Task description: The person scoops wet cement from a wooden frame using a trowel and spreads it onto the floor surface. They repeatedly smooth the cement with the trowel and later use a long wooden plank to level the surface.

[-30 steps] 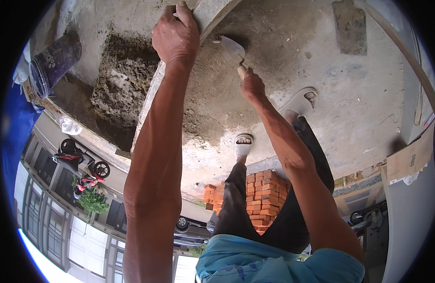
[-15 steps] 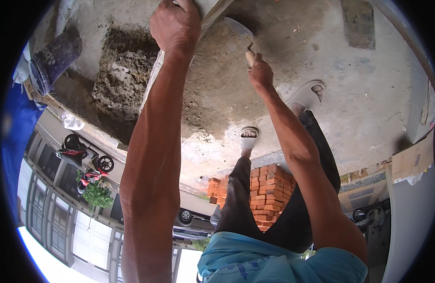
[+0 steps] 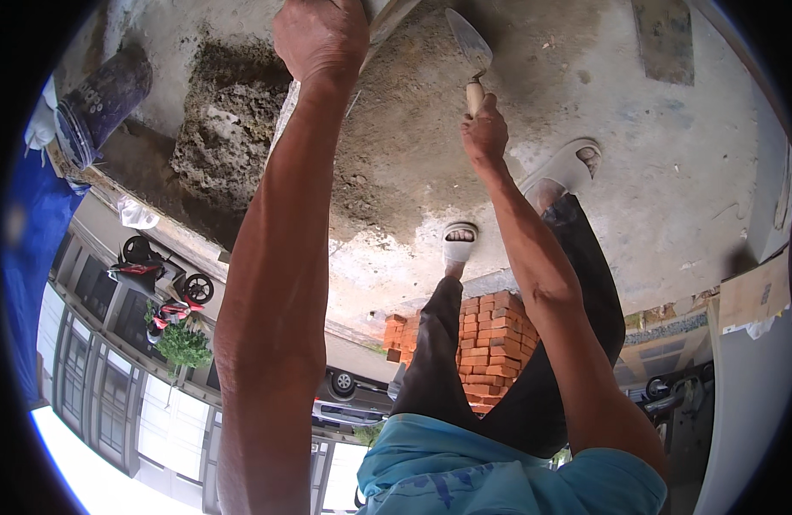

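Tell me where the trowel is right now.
In the head view, the trowel is at upper centre-right, its pale handle gripped in the right hand.

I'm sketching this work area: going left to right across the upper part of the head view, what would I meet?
Dark bucket, rough clumpy patch, left hand, trowel, flat grey rectangular piece.

The left hand (image 3: 321, 39) is gripping a pale board (image 3: 387, 21); the right hand (image 3: 484, 129) is holding a trowel (image 3: 471, 43); stacked bricks (image 3: 499, 339) are sitting by the floor's (image 3: 671, 172) edge.
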Demonstrator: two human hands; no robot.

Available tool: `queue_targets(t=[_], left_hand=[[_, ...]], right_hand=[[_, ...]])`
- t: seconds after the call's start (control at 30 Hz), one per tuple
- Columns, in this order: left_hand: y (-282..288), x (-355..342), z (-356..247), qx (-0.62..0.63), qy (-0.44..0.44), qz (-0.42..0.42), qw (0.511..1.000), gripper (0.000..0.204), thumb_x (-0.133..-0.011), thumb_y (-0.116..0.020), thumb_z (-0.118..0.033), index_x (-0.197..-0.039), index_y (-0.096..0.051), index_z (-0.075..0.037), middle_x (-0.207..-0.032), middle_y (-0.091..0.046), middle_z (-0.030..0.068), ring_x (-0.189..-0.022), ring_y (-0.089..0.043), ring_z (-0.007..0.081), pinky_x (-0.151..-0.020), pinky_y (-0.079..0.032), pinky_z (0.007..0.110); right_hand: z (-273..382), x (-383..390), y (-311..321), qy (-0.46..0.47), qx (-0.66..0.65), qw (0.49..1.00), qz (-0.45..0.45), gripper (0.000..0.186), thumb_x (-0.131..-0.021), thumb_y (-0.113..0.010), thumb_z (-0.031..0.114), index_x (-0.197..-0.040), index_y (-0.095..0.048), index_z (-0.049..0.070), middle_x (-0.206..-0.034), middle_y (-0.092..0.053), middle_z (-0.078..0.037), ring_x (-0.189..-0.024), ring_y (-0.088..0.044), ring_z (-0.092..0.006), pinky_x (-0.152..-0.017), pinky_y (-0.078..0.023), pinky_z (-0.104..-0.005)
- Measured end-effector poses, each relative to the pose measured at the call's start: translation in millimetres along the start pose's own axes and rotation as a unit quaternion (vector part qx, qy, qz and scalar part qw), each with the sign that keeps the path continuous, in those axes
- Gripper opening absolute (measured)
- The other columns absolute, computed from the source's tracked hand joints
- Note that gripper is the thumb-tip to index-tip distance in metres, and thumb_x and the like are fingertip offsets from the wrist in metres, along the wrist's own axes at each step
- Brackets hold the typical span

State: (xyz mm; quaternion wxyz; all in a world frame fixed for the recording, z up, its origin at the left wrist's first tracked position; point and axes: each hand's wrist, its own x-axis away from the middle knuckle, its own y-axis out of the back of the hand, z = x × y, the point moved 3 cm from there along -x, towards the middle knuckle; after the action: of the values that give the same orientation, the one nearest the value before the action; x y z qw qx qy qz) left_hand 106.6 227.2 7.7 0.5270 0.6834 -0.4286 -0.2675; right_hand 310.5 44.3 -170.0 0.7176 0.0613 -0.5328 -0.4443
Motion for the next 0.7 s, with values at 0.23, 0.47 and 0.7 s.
queue_targets(t=[0.23, 0.47, 0.7], left_hand=[[-10, -2, 6, 0.019, -0.022, -0.032, 0.999, 0.055, -0.098, -0.041, -0.043, -0.107, -0.066, 0.006, -0.105, -0.064, 0.0314, -0.103, -0.059, 0.0466, -0.091, -0.046, 0.049], [-12, -2, 8, 0.022, -0.043, -0.062, 0.997, 0.056, -0.097, -0.04, -0.043, -0.11, -0.065, 0.006, -0.108, -0.063, 0.0315, -0.105, -0.059, 0.0459, -0.094, -0.045, 0.048], [0, -4, 2, 0.007, -0.007, -0.006, 1.0, 0.056, -0.097, -0.04, -0.043, -0.112, -0.065, 0.006, -0.107, -0.064, 0.0304, -0.105, -0.06, 0.0456, -0.094, -0.046, 0.048]], right_hand=[[-10, 34, -43, 0.041, 0.138, 0.984, 0.107, 0.03, -0.084, -0.065, 0.013, -0.108, -0.048, 0.006, -0.093, -0.069, -0.02, -0.088, -0.07, -0.035, -0.074, -0.056, -0.0452], [-14, 29, -29, -0.013, 0.063, 0.997, 0.036, 0.026, -0.087, -0.063, 0.009, -0.107, -0.048, 0.006, -0.091, -0.07, -0.015, -0.083, -0.071, -0.0293, -0.069, -0.058, -0.0428], [-28, 37, -3, 0.069, 0.127, 0.989, 0.039, 0.025, -0.084, -0.064, 0.008, -0.103, -0.048, 0.006, -0.091, -0.07, -0.016, -0.079, -0.071, -0.0289, -0.065, -0.056, -0.0416]])
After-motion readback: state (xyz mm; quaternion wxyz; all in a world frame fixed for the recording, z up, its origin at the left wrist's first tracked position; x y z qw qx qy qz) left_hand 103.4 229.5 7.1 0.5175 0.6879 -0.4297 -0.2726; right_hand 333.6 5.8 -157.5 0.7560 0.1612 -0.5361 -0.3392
